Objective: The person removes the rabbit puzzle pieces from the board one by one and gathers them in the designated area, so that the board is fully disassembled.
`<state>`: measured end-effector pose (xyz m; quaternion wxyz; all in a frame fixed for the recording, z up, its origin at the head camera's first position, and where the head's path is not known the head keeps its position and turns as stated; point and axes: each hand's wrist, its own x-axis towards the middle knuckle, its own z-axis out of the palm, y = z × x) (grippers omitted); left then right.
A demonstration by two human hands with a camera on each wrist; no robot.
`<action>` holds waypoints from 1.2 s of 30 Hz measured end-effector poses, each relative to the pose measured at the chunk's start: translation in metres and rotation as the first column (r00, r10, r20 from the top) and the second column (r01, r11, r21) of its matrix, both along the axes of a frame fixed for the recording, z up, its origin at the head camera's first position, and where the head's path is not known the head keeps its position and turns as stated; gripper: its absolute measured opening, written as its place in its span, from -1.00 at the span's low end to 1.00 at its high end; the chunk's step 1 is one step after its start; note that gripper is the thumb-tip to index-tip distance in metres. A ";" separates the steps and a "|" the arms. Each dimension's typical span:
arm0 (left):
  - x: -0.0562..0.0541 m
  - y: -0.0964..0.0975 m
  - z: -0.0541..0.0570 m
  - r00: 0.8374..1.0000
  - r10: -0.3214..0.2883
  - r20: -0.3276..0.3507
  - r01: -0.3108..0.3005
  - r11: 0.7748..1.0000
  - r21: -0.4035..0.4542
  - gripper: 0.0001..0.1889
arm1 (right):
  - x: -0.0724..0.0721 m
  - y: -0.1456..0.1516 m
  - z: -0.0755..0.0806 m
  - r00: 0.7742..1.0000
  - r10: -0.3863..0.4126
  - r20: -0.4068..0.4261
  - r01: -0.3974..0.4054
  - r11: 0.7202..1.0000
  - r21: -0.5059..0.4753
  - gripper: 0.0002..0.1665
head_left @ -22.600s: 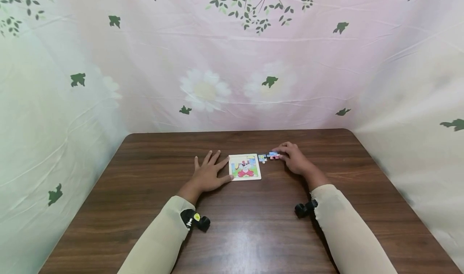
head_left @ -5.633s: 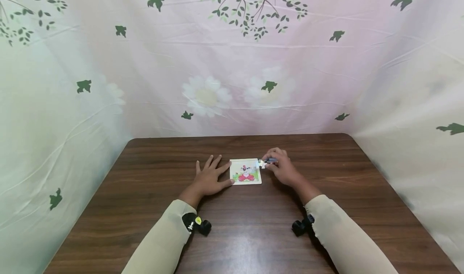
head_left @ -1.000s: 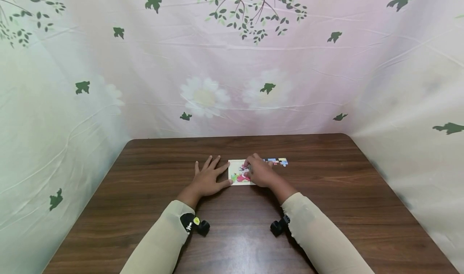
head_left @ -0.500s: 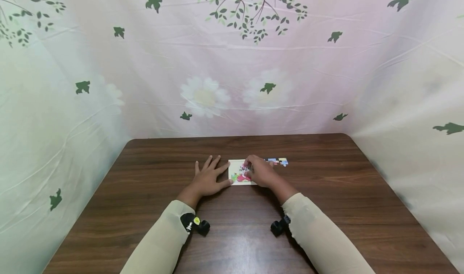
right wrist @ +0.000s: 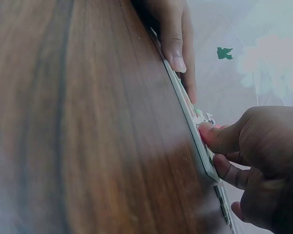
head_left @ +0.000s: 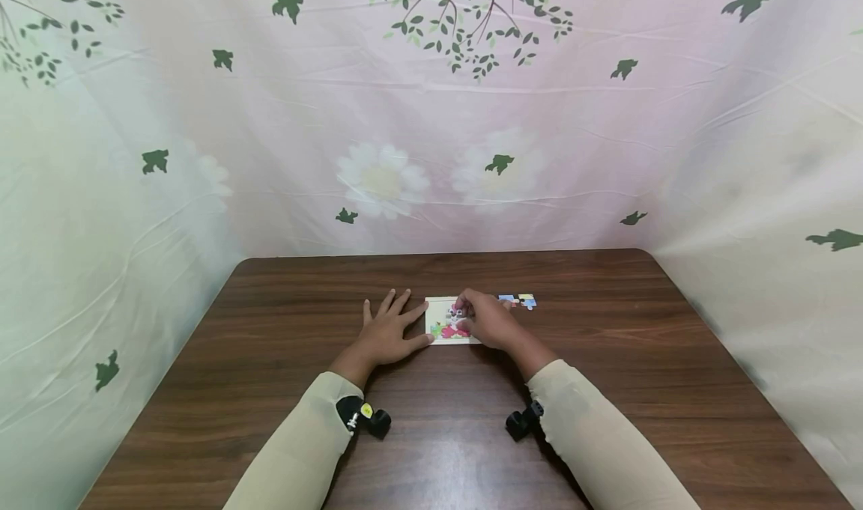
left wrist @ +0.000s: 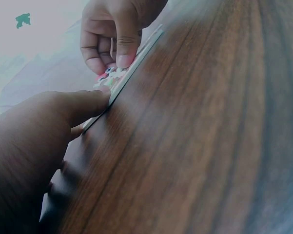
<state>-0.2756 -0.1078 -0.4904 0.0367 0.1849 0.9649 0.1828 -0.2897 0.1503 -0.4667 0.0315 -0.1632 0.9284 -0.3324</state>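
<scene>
A small jigsaw puzzle board point(head_left: 438, 306) with a pale frame lies flat on the table; its picture has a cartoon animal in red. My left hand point(head_left: 383, 336) rests at its left edge, fingers spread, with the thumb on the lower left corner. Over the picture, my right hand point(head_left: 491, 320) pinches a puzzle piece point(right wrist: 209, 118) bearing the animal's face between thumb and fingers. The piece is tilted up from the board in the left wrist view. The board's right part is hidden under the right hand.
Loose puzzle pieces point(head_left: 527, 301) in blue and yellow lie on the table right of the board, partly behind the right hand. The brown wooden table point(head_left: 431, 435) ends at a printed cloth backdrop point(head_left: 431, 120). A small camera is strapped to each wrist.
Earlier, the right hand was at the loose pieces right of the board; it has since moved left over the picture. Over the last second it shifts slightly right, while the left hand stays put.
</scene>
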 end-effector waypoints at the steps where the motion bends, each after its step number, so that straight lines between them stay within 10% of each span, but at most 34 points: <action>1: 0.000 0.000 0.001 1.000 -0.001 0.002 0.001 1.000 0.000 -0.15 | 0.000 0.000 0.001 1.000 0.000 0.008 0.000 1.000 -0.006 -0.77; 36: 0.003 0.001 0.004 1.000 -0.006 -0.002 0.006 1.000 0.001 -0.16 | 0.001 0.014 0.002 0.994 0.098 -0.050 -0.103 0.988 -0.113 -0.84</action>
